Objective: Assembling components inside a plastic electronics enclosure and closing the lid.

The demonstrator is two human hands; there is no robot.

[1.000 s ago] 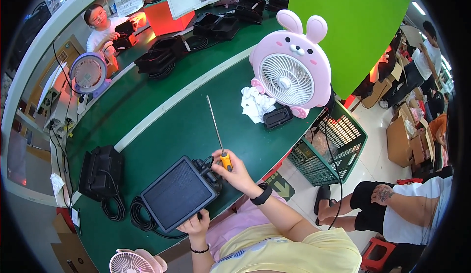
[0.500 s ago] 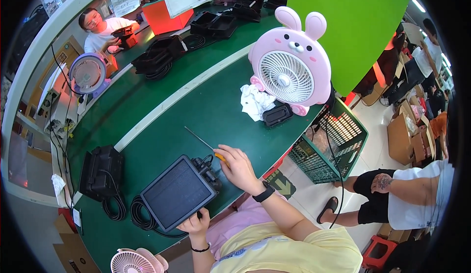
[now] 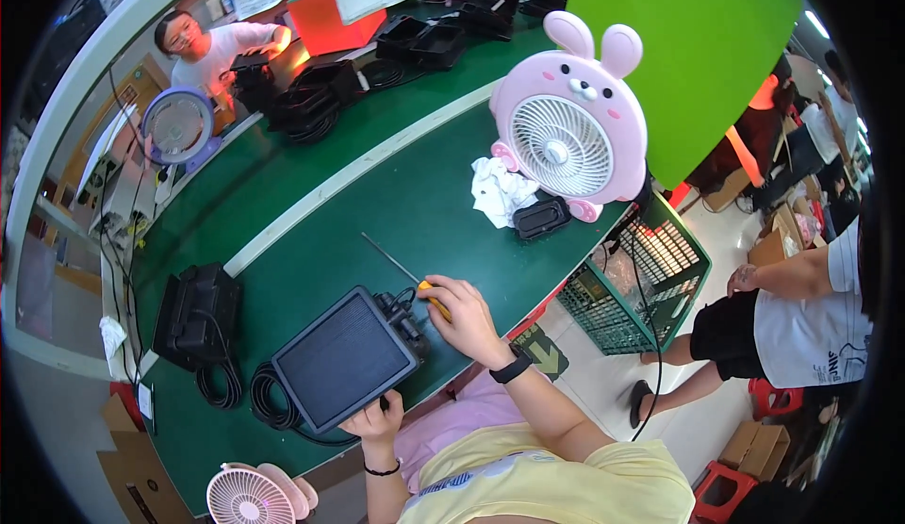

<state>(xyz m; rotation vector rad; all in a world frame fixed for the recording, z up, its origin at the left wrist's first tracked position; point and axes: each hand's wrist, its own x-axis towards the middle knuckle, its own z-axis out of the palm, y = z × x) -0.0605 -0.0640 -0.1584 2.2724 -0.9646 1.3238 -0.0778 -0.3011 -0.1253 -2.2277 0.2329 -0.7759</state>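
Observation:
My right hand (image 3: pixel 464 321) is closed around the yellow handle of a screwdriver (image 3: pixel 391 258). Its long thin shaft points away to the far left, above the bench. Just left of that hand is a black rectangular panel unit (image 3: pixel 344 359) with a flat dark face and a black bracket (image 3: pixel 403 315) at its right end. My left hand (image 3: pixel 375 420) grips the unit's near edge, the fingertips partly hidden beneath it. A coiled black cable (image 3: pixel 271 400) lies beside the unit's left side.
Another black unit (image 3: pixel 196 317) stands left on the green bench (image 3: pixel 311 241). Farther right are a pink rabbit-shaped fan (image 3: pixel 566 138), crumpled white cloth (image 3: pixel 500 191) and a small black tray (image 3: pixel 542 218). A green crate (image 3: pixel 641 279) sits beyond the bench edge. A co-worker (image 3: pixel 203 53) sits across.
The view has shifted slightly; my hands keep their holds on the screwdriver and panel unit. Across the bench, the co-worker's arm has stretched out to the right. The person at right has shifted position.

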